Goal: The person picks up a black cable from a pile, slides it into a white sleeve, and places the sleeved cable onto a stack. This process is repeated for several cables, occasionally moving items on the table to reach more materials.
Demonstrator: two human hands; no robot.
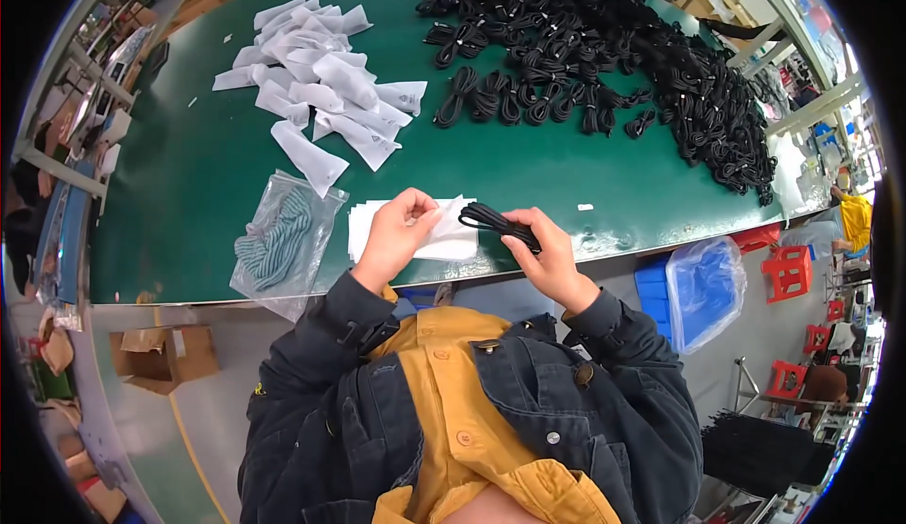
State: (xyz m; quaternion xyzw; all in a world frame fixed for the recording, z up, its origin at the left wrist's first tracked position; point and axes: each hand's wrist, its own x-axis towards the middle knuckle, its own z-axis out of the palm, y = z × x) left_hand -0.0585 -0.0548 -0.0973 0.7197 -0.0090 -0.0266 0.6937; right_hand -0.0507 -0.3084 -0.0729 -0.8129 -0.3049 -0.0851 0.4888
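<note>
My right hand is closed around a folded bundle of black cable, its looped end pointing left. With thumb and finger my left hand pinches the edge of a thin white translucent bag, lifted from a flat stack of white bags at the table's front edge. The cable's looped end is right beside the lifted bag; whether it touches the bag's mouth I cannot tell. Left of my left hand lies a clear plastic bag with a grey-green striped knitted bundle.
Filled white bags lie heaped at the far left of the green table. Many black cable bundles cover its far right. A blue bin with a clear liner stands below the right edge, a cardboard box on the floor at left.
</note>
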